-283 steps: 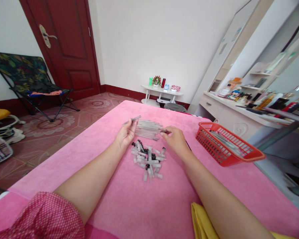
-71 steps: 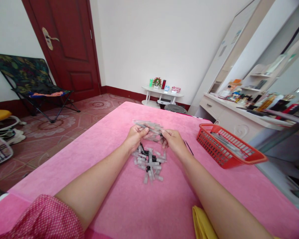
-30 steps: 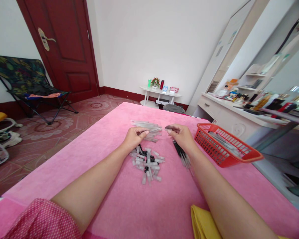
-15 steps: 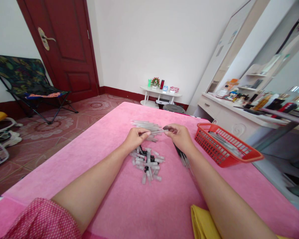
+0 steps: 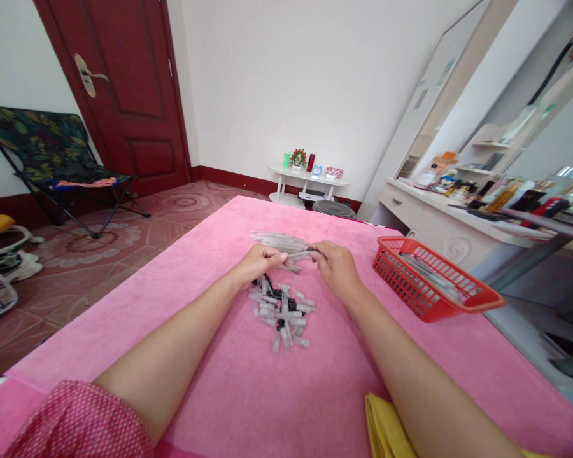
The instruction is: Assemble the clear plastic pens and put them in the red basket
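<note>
My left hand (image 5: pixel 261 263) is closed, its thumb and fingers pinching one end of a slim, pale pen barrel (image 5: pixel 300 255). At the barrel's other end, my right hand (image 5: pixel 333 266) is closed with its fingertips on it; they cover that tip. Behind the hands lies a row of similar translucent pen barrels (image 5: pixel 277 240) on the pink cloth (image 5: pixel 286 388). Just in front of my left hand is a loose heap of clear pen caps (image 5: pixel 286 315) mixed with small black pieces (image 5: pixel 280 324).
A red plastic basket (image 5: pixel 423 312) holding several grey pens (image 5: pixel 430 275) stands right of my right hand. A folded yellow cloth (image 5: pixel 389 429) lies near my right forearm. Beyond the table are a dressing table (image 5: pixel 458 235), a low white stand (image 5: pixel 277 170) and a folding chair (image 5: pixel 62 152).
My right hand has turned and dipped slightly, its fingers now curled nearer the barrel's end. The dark pens beside my right wrist are no longer visible. My left hand has barely moved.
</note>
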Demonstrator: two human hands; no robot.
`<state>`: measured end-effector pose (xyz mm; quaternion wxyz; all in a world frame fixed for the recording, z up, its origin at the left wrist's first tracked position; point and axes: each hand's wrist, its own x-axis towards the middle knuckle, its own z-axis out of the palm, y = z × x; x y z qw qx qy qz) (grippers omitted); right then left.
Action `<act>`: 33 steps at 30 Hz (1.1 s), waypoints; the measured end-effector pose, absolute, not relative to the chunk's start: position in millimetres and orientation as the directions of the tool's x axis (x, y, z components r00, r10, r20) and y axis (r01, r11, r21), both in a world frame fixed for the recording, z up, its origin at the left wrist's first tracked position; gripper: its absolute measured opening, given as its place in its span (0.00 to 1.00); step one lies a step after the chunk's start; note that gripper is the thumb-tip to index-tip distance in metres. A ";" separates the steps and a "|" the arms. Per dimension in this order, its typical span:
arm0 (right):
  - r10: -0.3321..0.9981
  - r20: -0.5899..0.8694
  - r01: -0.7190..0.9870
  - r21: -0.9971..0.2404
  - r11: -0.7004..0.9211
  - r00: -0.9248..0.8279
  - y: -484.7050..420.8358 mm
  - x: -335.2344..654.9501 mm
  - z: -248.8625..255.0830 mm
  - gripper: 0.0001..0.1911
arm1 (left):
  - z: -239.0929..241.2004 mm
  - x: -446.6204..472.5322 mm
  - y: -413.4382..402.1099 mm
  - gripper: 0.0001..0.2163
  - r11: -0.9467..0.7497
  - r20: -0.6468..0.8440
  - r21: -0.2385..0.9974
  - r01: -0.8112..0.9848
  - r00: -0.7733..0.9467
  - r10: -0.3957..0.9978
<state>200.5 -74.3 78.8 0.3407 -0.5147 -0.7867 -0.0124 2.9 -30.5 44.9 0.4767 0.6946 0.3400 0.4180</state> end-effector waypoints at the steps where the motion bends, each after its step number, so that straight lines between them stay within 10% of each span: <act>1: 0.805 0.551 0.829 -0.329 0.452 -0.220 -75.3 199.3 78.9 0.11 | 43.9 3.5 -29.2 0.16 -0.338 0.277 0.938 0.083 0.410 0.869; 17: 0.964 0.230 0.822 -0.519 0.236 -0.132 -70.8 201.2 79.0 0.13 | 44.6 3.0 -39.2 0.08 -0.713 0.640 0.465 0.525 0.357 0.681; 25: 0.943 0.169 0.898 -0.294 0.327 -0.288 -83.2 187.0 82.4 0.11 | 46.1 11.5 -32.8 0.24 -0.387 0.418 0.897 -0.212 0.126 0.900; 33: 0.945 0.240 0.875 -0.378 0.301 -0.222 -80.7 188.3 76.2 0.10 | 22.8 -10.1 -6.0 0.24 -0.115 0.069 0.800 -0.589 -0.100 0.993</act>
